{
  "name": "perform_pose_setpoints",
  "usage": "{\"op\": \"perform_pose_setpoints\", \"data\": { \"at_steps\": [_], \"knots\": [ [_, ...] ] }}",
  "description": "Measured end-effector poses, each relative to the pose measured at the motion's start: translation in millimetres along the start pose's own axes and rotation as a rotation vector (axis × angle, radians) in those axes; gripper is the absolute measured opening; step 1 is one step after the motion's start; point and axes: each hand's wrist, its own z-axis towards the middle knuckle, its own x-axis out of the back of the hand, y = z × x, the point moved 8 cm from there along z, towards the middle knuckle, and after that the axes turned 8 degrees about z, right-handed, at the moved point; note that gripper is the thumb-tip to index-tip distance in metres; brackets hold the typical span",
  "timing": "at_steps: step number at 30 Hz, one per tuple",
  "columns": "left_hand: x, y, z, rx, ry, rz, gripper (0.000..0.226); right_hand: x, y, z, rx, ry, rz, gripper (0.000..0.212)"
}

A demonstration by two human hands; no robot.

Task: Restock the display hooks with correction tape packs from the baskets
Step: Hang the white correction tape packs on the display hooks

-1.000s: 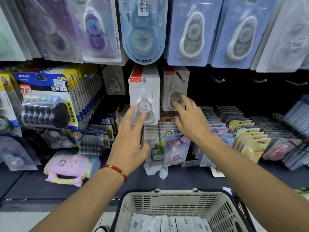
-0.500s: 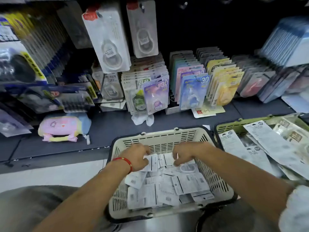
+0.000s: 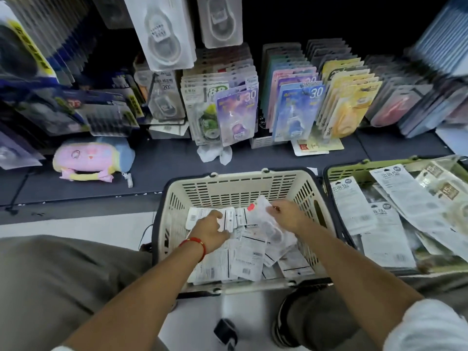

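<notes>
The clear-fronted correction tape pack with a small red sticker [image 3: 263,219] is tilted up out of the cream slotted plastic basket [image 3: 235,188], pinched near its top edge by your right hand [image 3: 287,215]. More flat white-backed packs [image 3: 243,259] lie loose and overlapping on the basket floor beneath it. Your left hand [image 3: 210,230], with a red cord bracelet at the wrist, rests on that pile with its fingers curled down onto one white pack; whether they actually grip it you cannot tell from here.

To do this pick well, I'd say lift the raised pack clear before turning it, so it doesn't drag its neighbours up, and use the left hand to hold the pile flat. Turn the hang hole uppermost before you reach for the hooks.

Just beside, on your right, an olive-green basket [image 3: 354,171] holds longer white packs [image 3: 379,236]. Both baskets sit at the front of a dark grey shelf [image 3: 157,168]. Behind them stand rows of carded tapes in purple, blue and yellow, a pink and yellow plush pouch [image 3: 86,160] lies to the left, and two clear blister packs [image 3: 164,34] hang above from the dark back panel.
</notes>
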Motion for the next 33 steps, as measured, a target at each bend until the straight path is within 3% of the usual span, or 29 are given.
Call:
{"op": "perform_pose_setpoints", "data": {
  "at_steps": [3, 6, 8, 10, 11, 13, 16, 19, 22, 25, 28, 31, 33],
  "knots": [
    [-2.9, -2.4, -1.7, 0.076, -0.042, -0.435, 0.058, -27.0, -35.2, 0.8, -0.06, -0.11, 0.678, 0.026],
    [-5.4, -11.9, -0.9, 0.091, -0.118, -0.777, 0.04, -65.8, -58.8, -0.1, -0.076, -0.189, 0.882, 0.026],
    [1.5, -30.4, 2.0, 0.135, -0.031, -0.757, 0.045, -81.8, -48.1, 3.2, -0.092, -0.098, 0.575, 0.04],
    [10.0, -49.3, 3.4, 0.2, 0.083, -0.682, 0.053, -103.5, -15.6, -2.7, -0.208, -0.078, -0.034, 0.066],
    [12.8, -57.5, 4.1, 0.228, 0.12, -0.674, 0.056, -118.3, -0.1, -11.6, -0.285, -0.142, -0.252, 0.086],
    [13.6, -70.0, 5.7, 0.25, 0.136, -0.684, 0.057, -145.3, 8.8, -27.5, -0.3, -0.27, -0.448, 0.113],
    [8.1, -78.1, 4.4, 0.296, 0.084, -0.74, 0.048, -146.7, -3.2, -26.4, -0.248, -0.334, -0.439, 0.097],
    [-1.5, -74.6, -0.4, 0.351, 0.003, -0.886, 0.034, -110.3, -6.1, -21.6, -0.359, -0.271, 0.082, 0.053],
    [-8.6, -71.7, 1.4, 0.358, -0.022, -0.933, 0.03, -62.5, 15.7, -20.2, -0.411, -0.054, 0.402, 0.018],
    [-23.5, -66.0, 0.4, 0.396, -0.087, -0.948, 0.04, -42.5, 15.2, -27.7, -0.385, 0.106, 0.711, 0.023],
    [-37.9, -43.3, -0.7, 0.368, -0.206, -1.081, 0.041, -62.1, -19.9, -26.2, -0.275, 0.065, 0.957, 0.034],
    [-37.5, -33.0, 5.4, 0.293, -0.202, -1.144, 0.057, -84.7, -49.8, -15.2, -0.107, 0.024, 0.829, 0.036],
    [-32.3, -40.8, 8.2, 0.269, -0.122, -1.102, 0.05, -84.8, -54.3, -1.9, 0.001, 0.069, 0.667, 0.031]
  ]
}}
